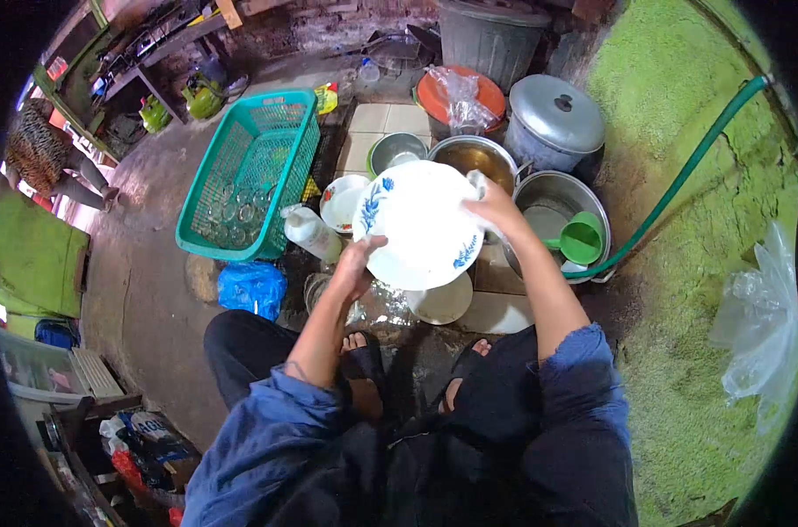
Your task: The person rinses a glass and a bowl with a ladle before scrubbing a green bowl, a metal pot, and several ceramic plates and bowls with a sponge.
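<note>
A large white plate (421,228) with blue floral sprigs on its rim is held up in front of me. My left hand (357,263) grips its lower left edge. At its right edge, my right hand (494,207) is closed, with something pale and blurred at the fingertips that I cannot make out. Behind the plate stand a pot of brownish liquid (474,158) and a metal bowl (397,151). A flower-patterned dish (342,204) and a white bottle (309,233) are to the left. Below it, another pale plate (441,300) lies on the wet floor.
At left, a green basket (274,123) contains several glasses. A blue plastic bag (251,288) lies by it. To the right, a pot (540,206) holds a green dipper (582,237), with a green hose (680,189) running in. A lidded pot (554,114) stands behind. Another person (43,154) is far left.
</note>
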`<control>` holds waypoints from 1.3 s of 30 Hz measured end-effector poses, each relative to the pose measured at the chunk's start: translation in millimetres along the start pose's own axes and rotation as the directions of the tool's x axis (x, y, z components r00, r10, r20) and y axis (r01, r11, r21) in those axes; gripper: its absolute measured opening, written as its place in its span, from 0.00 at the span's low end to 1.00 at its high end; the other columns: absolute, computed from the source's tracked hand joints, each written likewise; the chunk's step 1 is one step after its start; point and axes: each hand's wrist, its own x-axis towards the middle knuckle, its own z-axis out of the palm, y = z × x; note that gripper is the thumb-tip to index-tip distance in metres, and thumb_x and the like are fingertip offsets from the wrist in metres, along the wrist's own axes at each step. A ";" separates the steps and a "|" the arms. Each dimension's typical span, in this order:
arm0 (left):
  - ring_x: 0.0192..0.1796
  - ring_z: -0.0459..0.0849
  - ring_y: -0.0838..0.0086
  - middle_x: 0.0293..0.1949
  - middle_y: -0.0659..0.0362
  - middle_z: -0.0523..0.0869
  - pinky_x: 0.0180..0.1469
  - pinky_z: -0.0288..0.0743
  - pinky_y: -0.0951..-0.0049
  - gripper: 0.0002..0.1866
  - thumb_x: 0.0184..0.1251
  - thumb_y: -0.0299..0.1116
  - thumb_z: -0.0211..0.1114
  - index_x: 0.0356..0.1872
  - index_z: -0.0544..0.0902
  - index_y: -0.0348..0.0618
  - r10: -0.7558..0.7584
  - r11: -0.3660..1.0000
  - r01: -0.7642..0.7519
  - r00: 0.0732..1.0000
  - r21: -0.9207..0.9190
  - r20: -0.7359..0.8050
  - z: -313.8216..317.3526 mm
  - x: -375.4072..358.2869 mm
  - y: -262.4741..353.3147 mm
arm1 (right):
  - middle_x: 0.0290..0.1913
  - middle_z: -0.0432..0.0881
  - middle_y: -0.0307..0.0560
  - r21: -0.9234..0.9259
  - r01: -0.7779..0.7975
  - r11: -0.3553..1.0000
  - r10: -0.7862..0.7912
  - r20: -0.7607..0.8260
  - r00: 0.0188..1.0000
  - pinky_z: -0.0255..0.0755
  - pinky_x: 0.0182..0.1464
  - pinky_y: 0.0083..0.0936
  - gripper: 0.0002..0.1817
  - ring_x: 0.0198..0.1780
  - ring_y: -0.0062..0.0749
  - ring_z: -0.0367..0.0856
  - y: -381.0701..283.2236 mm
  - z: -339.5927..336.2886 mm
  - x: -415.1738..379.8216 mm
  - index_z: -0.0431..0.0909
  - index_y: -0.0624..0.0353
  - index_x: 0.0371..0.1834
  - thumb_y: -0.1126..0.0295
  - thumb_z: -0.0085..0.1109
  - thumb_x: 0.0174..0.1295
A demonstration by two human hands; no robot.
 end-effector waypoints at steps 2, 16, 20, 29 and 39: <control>0.58 0.78 0.58 0.58 0.45 0.76 0.63 0.72 0.57 0.28 0.69 0.41 0.54 0.64 0.65 0.32 0.019 0.998 -0.019 1.000 -0.065 0.001 12.8 -31.8 32.6 | 0.38 0.82 0.41 0.180 -0.160 0.971 0.162 0.000 0.987 0.73 0.42 0.22 0.19 0.37 0.24 0.78 -0.5 -11.8 0.4 0.77 0.67 0.51 0.66 0.61 0.60; 0.68 0.68 0.52 0.67 0.49 0.69 0.69 0.62 0.47 0.38 0.71 0.62 0.44 0.70 0.60 0.43 0.196 0.812 -0.008 0.945 -0.584 0.261 69.3 -59.3 43.7 | 0.47 0.76 0.63 -0.806 0.006 0.591 -0.325 -0.231 0.917 0.69 0.51 0.45 0.17 0.49 0.57 0.73 -99.4 28.1 -22.2 0.74 0.63 0.44 0.59 0.58 0.63; 0.67 0.70 0.55 0.66 0.48 0.69 0.68 0.62 0.47 0.41 0.69 0.66 0.46 0.71 0.59 0.44 0.173 0.853 -0.019 0.953 -0.522 0.248 68.1 -55.6 28.5 | 0.72 0.57 0.67 -0.748 0.388 0.539 -0.344 0.226 0.912 0.41 0.75 0.48 0.31 0.75 0.61 0.49 -84.9 98.8 -44.4 0.61 0.70 0.68 0.55 0.44 0.71; 0.70 0.67 0.57 0.69 0.50 0.65 0.69 0.63 0.48 0.41 0.70 0.65 0.47 0.72 0.56 0.45 0.248 0.869 -0.077 0.922 -0.488 0.296 76.4 -58.0 30.4 | 0.76 0.49 0.61 -0.844 0.239 0.479 -0.353 0.063 0.933 0.41 0.75 0.50 0.32 0.75 0.65 0.48 -71.4 73.2 -8.6 0.51 0.53 0.76 0.64 0.44 0.69; 0.70 0.66 0.59 0.70 0.52 0.64 0.69 0.63 0.53 0.41 0.70 0.64 0.48 0.74 0.54 0.47 0.206 0.908 -0.119 0.962 -0.402 0.181 79.8 -71.2 41.2 | 0.72 0.55 0.69 -0.866 -0.065 0.495 -0.407 -0.297 0.864 0.41 0.74 0.55 0.38 0.73 0.68 0.49 -67.4 75.8 -11.8 0.46 0.67 0.75 0.71 0.50 0.63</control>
